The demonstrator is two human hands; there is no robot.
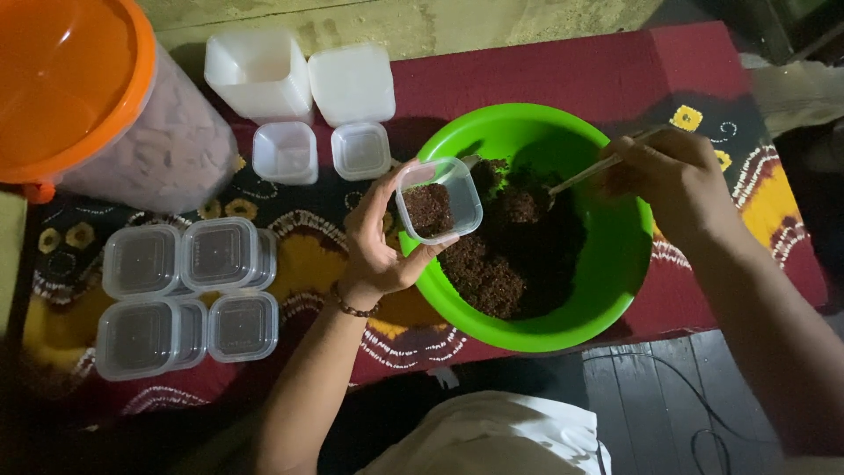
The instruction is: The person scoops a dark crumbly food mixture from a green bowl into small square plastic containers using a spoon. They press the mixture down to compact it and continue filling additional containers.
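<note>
My left hand (380, 239) holds a small clear plastic container (439, 198) tilted over the left rim of a bright green bowl (615, 264); the container is partly filled with dark brown crumbly food. My right hand (673, 180) grips a spoon (598, 167) whose tip reaches into the dark brown food (514, 255) heaped inside the bowl. The bowl sits on a dark red patterned cloth (545, 70).
Several lidded small clear containers (189, 295) are stacked at the left. Open small containers (286, 151) and stacks of white tubs (264, 75) and lids (352, 84) stand behind. A large clear bucket with an orange lid (61, 79) fills the far-left corner.
</note>
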